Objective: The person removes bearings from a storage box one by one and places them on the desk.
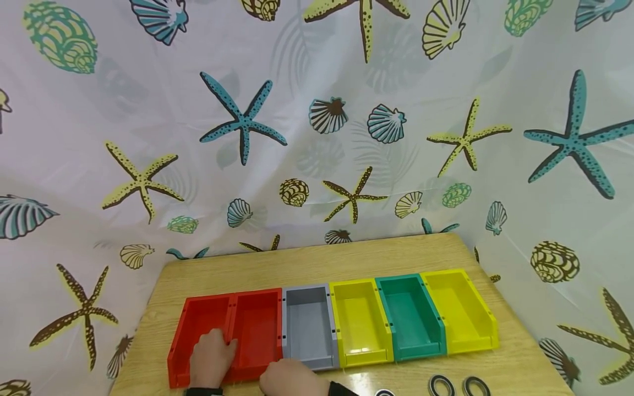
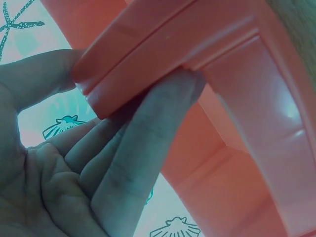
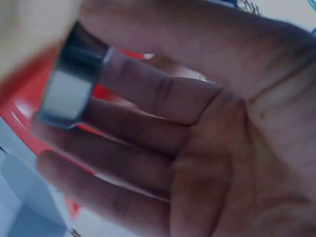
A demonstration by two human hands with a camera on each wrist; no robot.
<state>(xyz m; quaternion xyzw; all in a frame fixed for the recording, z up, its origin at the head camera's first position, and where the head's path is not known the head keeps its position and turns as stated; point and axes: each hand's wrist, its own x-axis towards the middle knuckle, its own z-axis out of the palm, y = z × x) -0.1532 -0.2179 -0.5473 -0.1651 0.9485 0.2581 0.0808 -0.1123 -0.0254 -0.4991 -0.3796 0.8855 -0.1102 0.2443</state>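
My left hand (image 1: pixel 212 357) reaches over the front of the leftmost red bin (image 1: pixel 207 312). In the left wrist view its thumb and fingers pinch a red bin wall (image 2: pixel 148 59) from both sides. My right hand (image 1: pixel 293 378) is low at the front, by the front corner of the second red bin (image 1: pixel 257 329). The right wrist view shows it pinching a metal ring bearing (image 3: pixel 68 94) between thumb and fingertips, with the other fingers extended. In the head view that bearing is hidden by the hand.
To the right in the row stand a grey bin (image 1: pixel 310 324), a yellow bin (image 1: pixel 360 316), a green bin (image 1: pixel 412 316) and another yellow bin (image 1: pixel 455 308). Ring bearings (image 1: pixel 442 377) lie at the wooden table's (image 1: pixel 317 263) front right. A patterned sheet (image 1: pixel 297 165) hangs behind.
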